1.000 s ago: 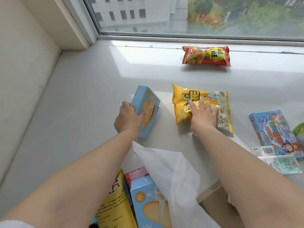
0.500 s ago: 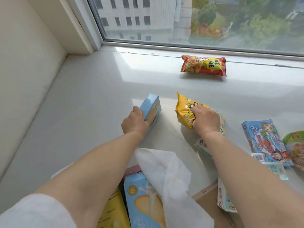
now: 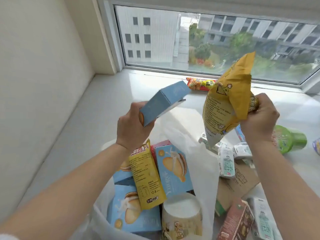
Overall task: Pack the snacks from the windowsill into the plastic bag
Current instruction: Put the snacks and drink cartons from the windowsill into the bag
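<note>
My left hand [image 3: 133, 126] grips a light blue snack box [image 3: 164, 101], lifted and tilted above the open white plastic bag [image 3: 202, 163]. My right hand [image 3: 259, 118] grips a yellow snack pouch [image 3: 226, 104], held upright in the air over the bag's right side. Inside the bag lie several snacks: blue cookie boxes [image 3: 174, 168], a yellow packet [image 3: 147, 177] and a round cup [image 3: 181, 217]. A red and yellow snack packet [image 3: 199, 84] lies on the windowsill [image 3: 97, 118] near the glass.
A green bottle [image 3: 290, 139] and small white cartons [image 3: 226, 161] lie on the sill at the right. A cardboard box [image 3: 237, 186] and a brown snack box [image 3: 235, 222] sit below the sill edge. A wall closes the left side.
Both hands have lifted their snacks off the windowsill and drawn them back over the bag. The view has tilted up and now shows the bag's contents.
</note>
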`<state>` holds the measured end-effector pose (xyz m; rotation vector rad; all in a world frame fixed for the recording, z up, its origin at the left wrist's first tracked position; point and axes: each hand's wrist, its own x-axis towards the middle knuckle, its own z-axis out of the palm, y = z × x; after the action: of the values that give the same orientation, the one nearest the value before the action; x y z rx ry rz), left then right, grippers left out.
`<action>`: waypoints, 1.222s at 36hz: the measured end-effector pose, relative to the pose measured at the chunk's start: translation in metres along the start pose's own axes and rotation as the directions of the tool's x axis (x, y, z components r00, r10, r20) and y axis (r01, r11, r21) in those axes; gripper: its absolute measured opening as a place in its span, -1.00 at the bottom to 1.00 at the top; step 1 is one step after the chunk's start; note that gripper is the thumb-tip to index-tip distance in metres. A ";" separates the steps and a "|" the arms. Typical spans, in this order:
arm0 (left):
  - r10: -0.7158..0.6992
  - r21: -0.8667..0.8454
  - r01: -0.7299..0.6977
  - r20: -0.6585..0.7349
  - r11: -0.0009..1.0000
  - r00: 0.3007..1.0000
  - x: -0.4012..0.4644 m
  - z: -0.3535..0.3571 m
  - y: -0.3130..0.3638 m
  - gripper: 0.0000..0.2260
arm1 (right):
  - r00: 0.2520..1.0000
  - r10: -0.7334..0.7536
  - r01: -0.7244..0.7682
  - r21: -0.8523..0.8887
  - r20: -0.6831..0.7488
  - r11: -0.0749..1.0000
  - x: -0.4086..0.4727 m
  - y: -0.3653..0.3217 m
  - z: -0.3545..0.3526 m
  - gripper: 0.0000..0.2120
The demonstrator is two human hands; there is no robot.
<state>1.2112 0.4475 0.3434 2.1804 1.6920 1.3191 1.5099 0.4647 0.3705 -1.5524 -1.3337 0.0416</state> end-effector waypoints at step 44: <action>-0.902 0.057 0.925 0.249 0.376 0.352 -0.181 -0.077 -0.031 -0.68 | 0.922 -0.277 0.302 -0.054 0.270 0.952 -0.230 -0.108 0.023 -0.92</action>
<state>1.1338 0.2782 0.2723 0.8368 2.1128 0.6941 1.3326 0.2920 0.3070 -1.4466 -1.7872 -0.0039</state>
